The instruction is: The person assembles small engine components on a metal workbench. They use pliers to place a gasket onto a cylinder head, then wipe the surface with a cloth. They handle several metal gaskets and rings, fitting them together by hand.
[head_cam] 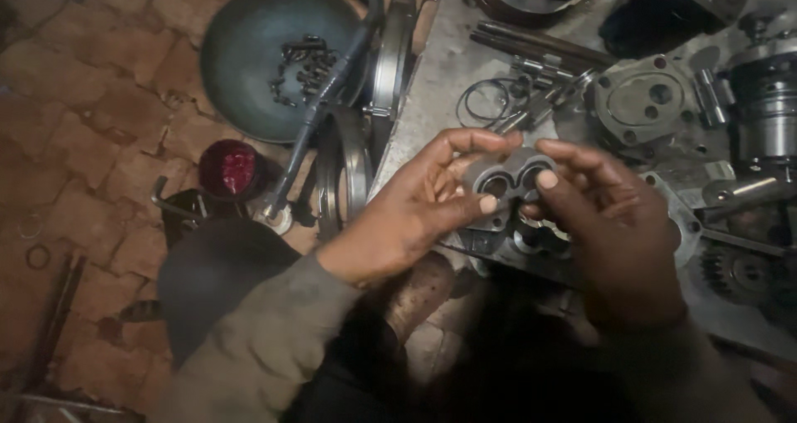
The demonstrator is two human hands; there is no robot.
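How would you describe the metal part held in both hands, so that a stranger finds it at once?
Look at the grey metal sheet on the brick floor. At its near edge, the left hand and right hand hold a small grey figure-eight plate. Only it has two round holes side by side.

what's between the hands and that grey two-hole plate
Nothing visible. The left hand and right hand both already grip the plate, fingers on its edges, just above a metal housing on the bench.

Left hand (415, 207) and right hand (610, 232) meet at centre — fingers curled, thumbs pinching inward — forearms angled up from below
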